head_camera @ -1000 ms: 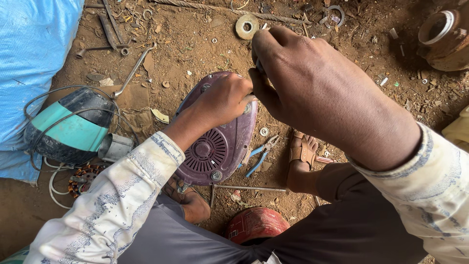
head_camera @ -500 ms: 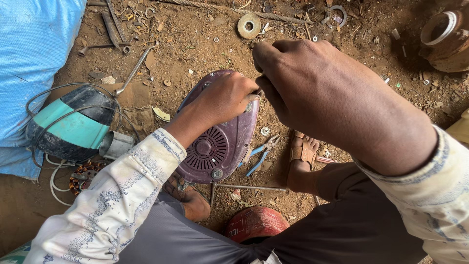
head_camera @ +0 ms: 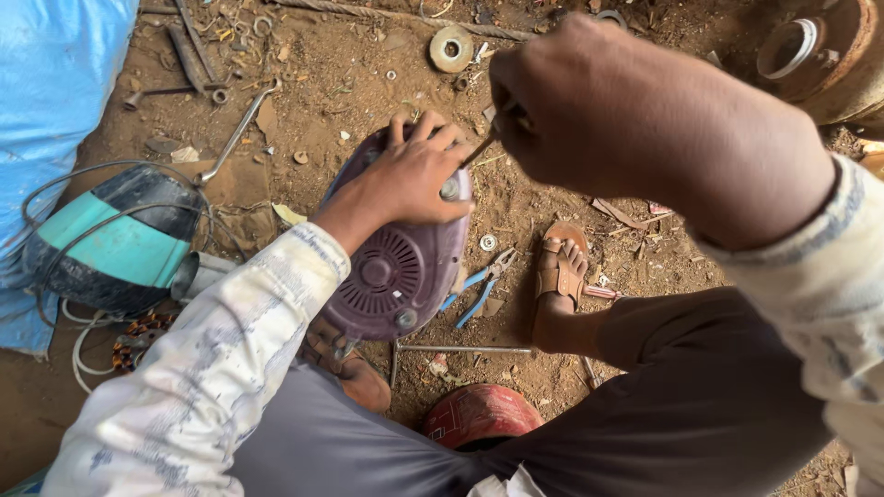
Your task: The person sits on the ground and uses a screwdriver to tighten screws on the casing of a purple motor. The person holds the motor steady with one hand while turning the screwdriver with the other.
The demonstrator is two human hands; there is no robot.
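left hand (head_camera: 414,179) gripping purple motor housing (head_camera: 391,267), right hand (head_camera: 589,110) holding thin tool (head_camera: 481,147)

We get soft, even daylight here, no hard shadows anywhere on the dirt ground (head_camera: 368,64), just a dim patch under the knees. Colours look warm and a bit flat. The right hand (head_camera: 626,120) sits so close to the lens it's soft and slightly smeared, while the purple housing (head_camera: 396,276) is sharp. Sleeves stretch wide at the bottom corners.
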